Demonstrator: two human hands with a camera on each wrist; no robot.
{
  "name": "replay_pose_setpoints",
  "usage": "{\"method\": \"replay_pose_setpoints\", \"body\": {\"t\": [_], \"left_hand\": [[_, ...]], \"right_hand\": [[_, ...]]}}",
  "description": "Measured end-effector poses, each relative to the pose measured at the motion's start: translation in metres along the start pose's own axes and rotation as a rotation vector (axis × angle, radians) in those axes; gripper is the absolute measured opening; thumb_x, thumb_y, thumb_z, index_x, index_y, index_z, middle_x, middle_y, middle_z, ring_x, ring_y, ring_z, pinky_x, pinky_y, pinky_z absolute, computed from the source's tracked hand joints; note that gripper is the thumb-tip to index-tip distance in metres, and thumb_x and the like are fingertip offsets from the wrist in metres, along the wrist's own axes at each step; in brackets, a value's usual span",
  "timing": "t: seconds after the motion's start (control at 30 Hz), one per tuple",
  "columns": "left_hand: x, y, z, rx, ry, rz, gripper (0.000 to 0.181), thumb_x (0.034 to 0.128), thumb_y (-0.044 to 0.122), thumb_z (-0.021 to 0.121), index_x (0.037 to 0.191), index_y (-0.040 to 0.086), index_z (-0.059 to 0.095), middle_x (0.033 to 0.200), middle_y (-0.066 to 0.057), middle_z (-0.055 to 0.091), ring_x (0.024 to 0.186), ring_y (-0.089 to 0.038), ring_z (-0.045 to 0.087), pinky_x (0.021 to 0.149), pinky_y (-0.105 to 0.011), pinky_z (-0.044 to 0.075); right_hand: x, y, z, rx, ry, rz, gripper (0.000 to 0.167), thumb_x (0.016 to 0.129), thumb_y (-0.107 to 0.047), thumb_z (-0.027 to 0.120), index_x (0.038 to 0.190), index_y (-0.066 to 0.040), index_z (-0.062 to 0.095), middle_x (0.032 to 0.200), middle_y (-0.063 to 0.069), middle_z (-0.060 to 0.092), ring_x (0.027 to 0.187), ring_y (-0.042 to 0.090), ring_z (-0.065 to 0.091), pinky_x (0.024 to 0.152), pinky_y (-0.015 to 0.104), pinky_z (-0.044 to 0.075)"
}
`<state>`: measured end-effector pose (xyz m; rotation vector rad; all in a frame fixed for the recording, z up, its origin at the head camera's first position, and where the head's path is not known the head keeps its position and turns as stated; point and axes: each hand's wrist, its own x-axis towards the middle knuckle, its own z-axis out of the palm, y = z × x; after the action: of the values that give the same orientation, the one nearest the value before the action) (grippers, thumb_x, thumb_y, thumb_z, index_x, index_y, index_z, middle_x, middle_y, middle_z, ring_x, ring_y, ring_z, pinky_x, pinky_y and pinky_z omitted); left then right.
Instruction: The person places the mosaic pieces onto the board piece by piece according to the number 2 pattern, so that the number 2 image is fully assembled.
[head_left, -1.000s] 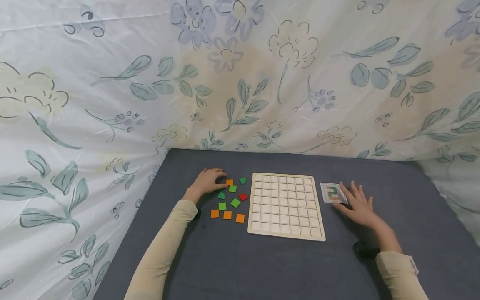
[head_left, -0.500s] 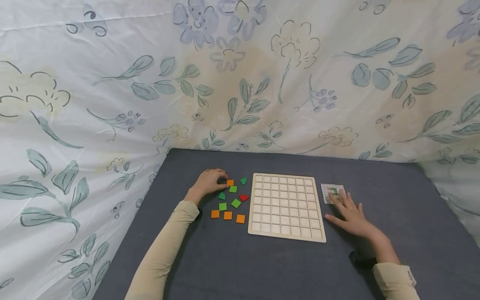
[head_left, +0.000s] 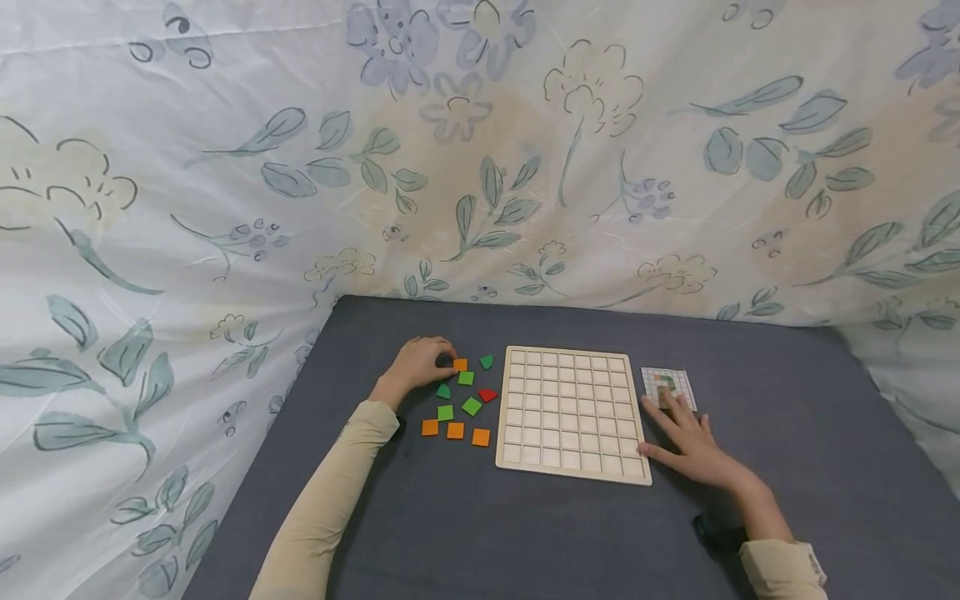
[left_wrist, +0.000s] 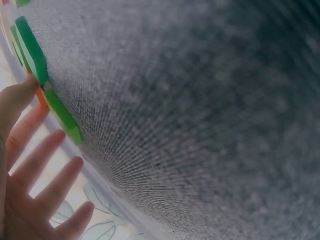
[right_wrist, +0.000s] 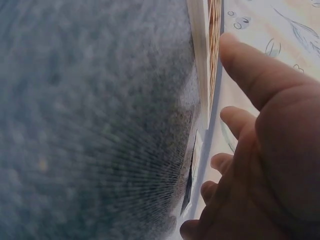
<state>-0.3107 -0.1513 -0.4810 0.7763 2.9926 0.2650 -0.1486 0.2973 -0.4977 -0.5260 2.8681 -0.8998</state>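
Note:
At the left of the board, my left hand [head_left: 417,363] has thumb and index finger on the edges of an orange square tile [head_left: 461,365]. The left wrist view shows that orange tile [left_wrist: 41,98] between thumb and index, the other fingers of the hand [left_wrist: 35,175] spread. My right hand [head_left: 693,448], fingers apart, reaches over the lower part of a small printed card [head_left: 681,383], its thumb at the right rim of the wooden grid board [head_left: 640,425]. In the right wrist view the hand [right_wrist: 260,145] holds nothing, beside the board's edge [right_wrist: 200,60].
Around the left hand lie light green tiles [head_left: 446,412], dark green pieces [head_left: 487,362], a red piece [head_left: 487,395] and more orange tiles [head_left: 455,431]. A dark cloth [head_left: 450,525] covers the table; a floral curtain [head_left: 480,208] hangs behind and at the left.
My right hand has moved left and nearer, off the card's right side to the board's right rim, uncovering more of the card. The left thumb and index have closed in on the orange tile.

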Motion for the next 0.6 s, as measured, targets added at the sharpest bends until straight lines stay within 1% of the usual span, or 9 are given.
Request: {"method": "replay_pose_setpoints", "body": {"t": [0.23, 0.4, 0.6], "left_hand": [[0.002, 0.006, -0.003, 0.021, 0.009, -0.004, 0.03, 0.0831, 0.039, 0.068, 0.105, 0.018, 0.069, 0.124, -0.004, 0.059, 0.117, -0.025, 0.053, 0.107, -0.051, 0.032], [0.004, 0.011, -0.006, 0.041, 0.021, 0.005, 0.031, 0.0835, 0.04, 0.067, 0.105, 0.019, 0.069, 0.126, -0.004, 0.058, 0.118, -0.025, 0.053, 0.107, -0.051, 0.032], [0.008, 0.017, -0.007, 0.031, 0.026, 0.025, 0.03, 0.0834, 0.04, 0.067, 0.105, 0.019, 0.069, 0.126, -0.004, 0.058, 0.118, -0.025, 0.053, 0.108, -0.051, 0.032]], "right_hand": [[0.0, -0.001, -0.001, -0.015, -0.016, -0.024, 0.075, 0.087, -0.033, 0.063, 0.148, -0.013, 0.024, 0.152, 0.027, 0.002, 0.137, 0.05, -0.006, 0.094, 0.079, -0.004], [0.0, 0.0, -0.001, -0.011, -0.036, -0.039, 0.075, 0.086, -0.031, 0.064, 0.147, -0.011, 0.026, 0.15, 0.031, 0.005, 0.136, 0.051, -0.006, 0.093, 0.079, -0.003], [0.002, 0.001, -0.005, 0.007, -0.072, -0.036, 0.073, 0.088, -0.032, 0.063, 0.147, -0.012, 0.026, 0.15, 0.032, 0.005, 0.135, 0.053, -0.006, 0.093, 0.079, -0.004]]}}
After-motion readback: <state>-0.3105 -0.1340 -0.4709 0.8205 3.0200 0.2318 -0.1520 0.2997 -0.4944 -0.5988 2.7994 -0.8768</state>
